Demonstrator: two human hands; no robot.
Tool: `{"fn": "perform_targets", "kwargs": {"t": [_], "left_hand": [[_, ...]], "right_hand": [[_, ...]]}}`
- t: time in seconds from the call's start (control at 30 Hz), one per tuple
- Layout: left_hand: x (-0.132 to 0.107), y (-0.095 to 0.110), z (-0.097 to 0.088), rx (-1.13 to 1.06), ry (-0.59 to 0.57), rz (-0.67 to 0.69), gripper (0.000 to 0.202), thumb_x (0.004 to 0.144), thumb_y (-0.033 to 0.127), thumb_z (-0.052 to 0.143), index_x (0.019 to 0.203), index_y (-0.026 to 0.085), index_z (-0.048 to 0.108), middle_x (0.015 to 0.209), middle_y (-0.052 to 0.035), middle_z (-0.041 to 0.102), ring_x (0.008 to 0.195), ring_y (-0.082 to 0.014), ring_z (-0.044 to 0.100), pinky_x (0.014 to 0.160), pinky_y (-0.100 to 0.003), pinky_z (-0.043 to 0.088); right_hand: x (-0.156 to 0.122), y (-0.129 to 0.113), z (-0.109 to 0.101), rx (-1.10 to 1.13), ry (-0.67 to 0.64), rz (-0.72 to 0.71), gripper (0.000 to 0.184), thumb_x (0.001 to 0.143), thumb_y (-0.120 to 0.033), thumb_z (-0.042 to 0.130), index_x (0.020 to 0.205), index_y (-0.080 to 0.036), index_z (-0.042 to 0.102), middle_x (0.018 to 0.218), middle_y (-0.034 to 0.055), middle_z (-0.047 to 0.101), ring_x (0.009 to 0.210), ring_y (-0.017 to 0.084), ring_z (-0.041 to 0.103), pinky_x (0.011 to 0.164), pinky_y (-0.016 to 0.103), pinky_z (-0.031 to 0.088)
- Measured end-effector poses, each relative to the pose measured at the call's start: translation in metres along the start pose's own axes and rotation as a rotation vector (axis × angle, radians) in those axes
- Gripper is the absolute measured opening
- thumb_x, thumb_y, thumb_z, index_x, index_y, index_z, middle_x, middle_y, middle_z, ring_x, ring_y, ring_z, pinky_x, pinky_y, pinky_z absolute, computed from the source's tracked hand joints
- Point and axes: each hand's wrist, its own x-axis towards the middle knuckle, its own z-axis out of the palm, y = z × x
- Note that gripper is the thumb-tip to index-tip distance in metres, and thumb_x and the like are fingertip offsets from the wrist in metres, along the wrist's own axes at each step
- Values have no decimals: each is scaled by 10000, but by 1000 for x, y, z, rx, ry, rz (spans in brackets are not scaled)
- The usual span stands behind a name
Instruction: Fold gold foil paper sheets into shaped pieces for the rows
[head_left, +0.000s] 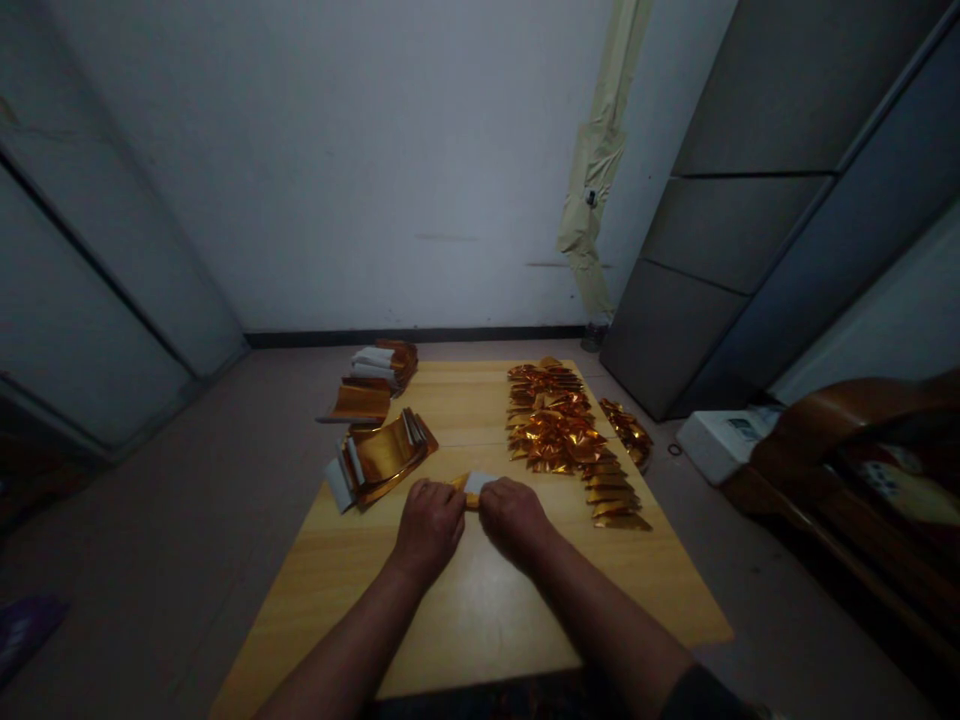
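Between my two hands, low over the wooden table, is a sheet of gold foil paper (475, 484), partly folded, with its pale back showing. The fingers of my left hand (432, 520) are closed on its left end. My right hand (516, 515) is curled on the right end, its fingertips partly hidden. To the left lies a stack of curved gold foil sheets (386, 452) with pale edges. Over on the right, folded gold foil pieces (559, 420) lie in overlapping rows, one row reaching toward me.
Further foil sheets (362, 398) lie at the table's (480, 610) far left corner. Beyond the right edge sits a container of folded gold pieces (628, 432). A grey refrigerator (697, 240), a white box (720, 440) and a carved wooden seat (847, 440) stand on the right.
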Motion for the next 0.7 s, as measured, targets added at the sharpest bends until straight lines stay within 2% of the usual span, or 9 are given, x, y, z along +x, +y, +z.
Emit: {"fn": "perform_targets", "kwargs": {"t": [0.13, 0.23, 0.43, 0.7], "left_hand": [[-2, -2, 8, 23, 57, 1, 159, 899, 164, 518, 809, 191, 647, 809, -53, 659, 816, -201, 587, 893, -430, 397], [-3, -3, 10, 8, 77, 2, 176, 915, 175, 508, 836, 197, 664, 824, -49, 675, 823, -195, 600, 905, -431, 391], [-6, -4, 15, -23, 94, -36, 180, 908, 189, 514, 882, 211, 690, 885, -59, 700, 848, -195, 617, 937, -452, 377], [-7, 0, 13, -38, 76, -68, 181, 880, 137, 525, 890, 212, 690, 904, -59, 694, 907, -214, 623, 944, -475, 385]], "right_hand": [[1, -2, -8, 50, -10, 15, 94, 873, -175, 563, 907, -180, 650, 898, 55, 664, 838, 180, 544, 739, 280, 392], [3, -6, -7, 59, 13, -13, 111, 870, -242, 602, 966, -216, 652, 945, 42, 653, 863, 187, 530, 719, 288, 377], [1, -5, 9, -5, 54, -6, 117, 905, -163, 565, 879, -199, 674, 832, 46, 640, 822, 182, 520, 686, 291, 335], [-12, 0, 7, 5, 109, 14, 134, 901, -156, 582, 845, -193, 698, 792, 36, 657, 761, 168, 522, 673, 289, 325]]}}
